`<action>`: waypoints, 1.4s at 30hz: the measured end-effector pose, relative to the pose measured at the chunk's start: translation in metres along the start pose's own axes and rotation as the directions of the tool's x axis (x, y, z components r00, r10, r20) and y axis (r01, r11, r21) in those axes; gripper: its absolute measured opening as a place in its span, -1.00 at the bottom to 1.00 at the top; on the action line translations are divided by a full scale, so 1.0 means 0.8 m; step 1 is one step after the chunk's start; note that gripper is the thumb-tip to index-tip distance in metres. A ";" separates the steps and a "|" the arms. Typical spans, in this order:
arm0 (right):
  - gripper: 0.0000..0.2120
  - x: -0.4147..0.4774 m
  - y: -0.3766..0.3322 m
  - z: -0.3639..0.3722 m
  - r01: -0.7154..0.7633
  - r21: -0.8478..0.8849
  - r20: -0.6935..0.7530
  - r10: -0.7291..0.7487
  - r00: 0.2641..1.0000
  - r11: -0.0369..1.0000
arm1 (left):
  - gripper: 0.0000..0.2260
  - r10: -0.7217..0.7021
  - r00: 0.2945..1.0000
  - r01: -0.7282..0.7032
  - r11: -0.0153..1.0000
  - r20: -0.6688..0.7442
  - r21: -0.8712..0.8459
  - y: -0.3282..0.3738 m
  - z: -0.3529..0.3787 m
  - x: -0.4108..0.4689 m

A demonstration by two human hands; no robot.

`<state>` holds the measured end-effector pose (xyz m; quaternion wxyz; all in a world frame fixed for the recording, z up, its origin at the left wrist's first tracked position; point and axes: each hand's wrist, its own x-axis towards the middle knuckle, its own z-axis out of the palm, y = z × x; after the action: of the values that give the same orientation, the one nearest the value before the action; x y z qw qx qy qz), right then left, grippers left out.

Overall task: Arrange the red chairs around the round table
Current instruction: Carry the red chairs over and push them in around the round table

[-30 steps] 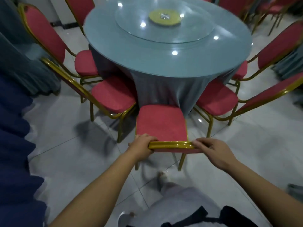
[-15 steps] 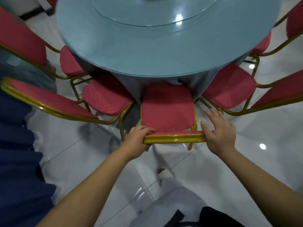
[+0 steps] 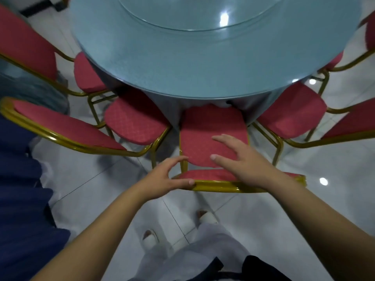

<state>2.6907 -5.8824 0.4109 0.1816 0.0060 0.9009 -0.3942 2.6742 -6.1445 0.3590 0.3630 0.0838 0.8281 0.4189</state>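
Step in hand: setting the middle red chair (image 3: 211, 128) square to the round table (image 3: 182, 57). I judge any further push should run straight along the seat's centre line, keeping even gaps to the left neighbour chair (image 3: 134, 122) and right neighbour chair (image 3: 292, 112). The seat front sits under the table edge. My left hand (image 3: 164, 177) is loose and spread, thumb on the gold back rail (image 3: 249, 188). My right hand (image 3: 245, 161) is flat, fingers straight, over the seat. Neither hand grips the chair, and whether the right one touches it I cannot tell.
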 end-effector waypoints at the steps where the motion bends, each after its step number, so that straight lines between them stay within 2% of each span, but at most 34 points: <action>1: -0.41 0.006 -0.021 0.018 0.030 0.001 0.006 -0.030 1.000 1.000 | -0.34 0.013 0.998 -0.012 1.000 -0.066 0.011 -0.008 -0.016 -0.008; 4: -0.44 0.019 -0.080 0.077 0.103 -0.005 0.024 -0.103 0.994 0.995 | -0.39 0.052 0.973 -0.040 0.998 -0.224 0.057 -0.040 -0.074 -0.041; 7: -0.45 0.023 -0.138 0.143 0.160 -0.006 0.045 -0.160 0.986 0.987 | -0.47 0.055 0.945 -0.059 0.998 -0.321 -0.003 -0.087 -0.141 -0.092; 10: -0.45 0.022 -0.200 0.206 0.140 0.019 0.080 -0.141 0.987 0.990 | -0.53 0.034 0.908 -0.078 0.993 -0.417 -0.090 -0.139 -0.205 -0.153; 12: -0.44 0.026 -0.241 0.241 0.141 0.021 0.094 -0.142 0.985 0.990 | -0.55 0.018 0.887 -0.092 0.986 -0.461 -0.138 -0.173 -0.244 -0.192; 18: -0.38 0.051 -0.351 0.328 0.196 0.016 0.029 -0.196 0.980 0.981 | -0.54 -0.017 0.832 -0.064 0.990 -0.555 -0.126 -0.262 -0.340 -0.266; 22: -0.26 0.071 -0.388 0.364 0.193 -0.014 0.068 -0.191 0.979 0.981 | -0.49 -0.031 0.823 -0.058 0.989 -0.567 -0.138 -0.302 -0.376 -0.276; 26: -0.19 0.127 -0.408 0.374 0.138 -0.053 -0.029 -0.139 0.990 0.989 | -0.29 -0.041 0.827 -0.026 0.993 -0.561 -0.112 -0.327 -0.416 -0.266; 29: -0.13 0.188 -0.425 0.383 0.074 -0.062 -0.056 -0.078 0.995 0.995 | -0.15 -0.032 0.857 0.005 0.998 -0.515 -0.055 -0.341 -0.457 -0.252; 33: -0.09 0.285 -0.459 0.403 0.009 -0.061 0.010 -0.009 1.000 0.998 | -0.06 -0.043 0.882 0.087 0.993 -0.469 0.074 -0.351 -0.535 -0.213; 36: -0.25 0.347 -0.490 0.430 -0.010 -0.079 0.087 0.017 0.996 0.997 | -0.03 -0.043 0.915 0.147 0.962 -0.401 0.232 -0.353 -0.595 -0.178; 39: -0.62 0.391 -0.514 0.459 -0.038 -0.269 -0.056 0.024 0.998 0.962 | -0.04 -0.034 0.938 0.180 0.899 -0.346 0.400 -0.360 -0.655 -0.136; 40: -0.66 0.396 -0.516 0.465 -0.050 -0.305 -0.104 0.019 0.994 0.951 | -0.04 -0.030 0.941 0.180 0.888 -0.337 0.423 -0.363 -0.672 -0.121; 42: -0.59 0.399 -0.516 0.470 -0.050 -0.313 -0.135 0.008 0.991 0.948 | -0.06 -0.015 0.946 0.172 0.869 -0.323 0.464 -0.368 -0.700 -0.089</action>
<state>2.4500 -6.4768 0.3627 0.1262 0.0163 0.9622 -0.2409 2.3984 -6.7175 0.3906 0.2165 0.0650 0.9560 0.1871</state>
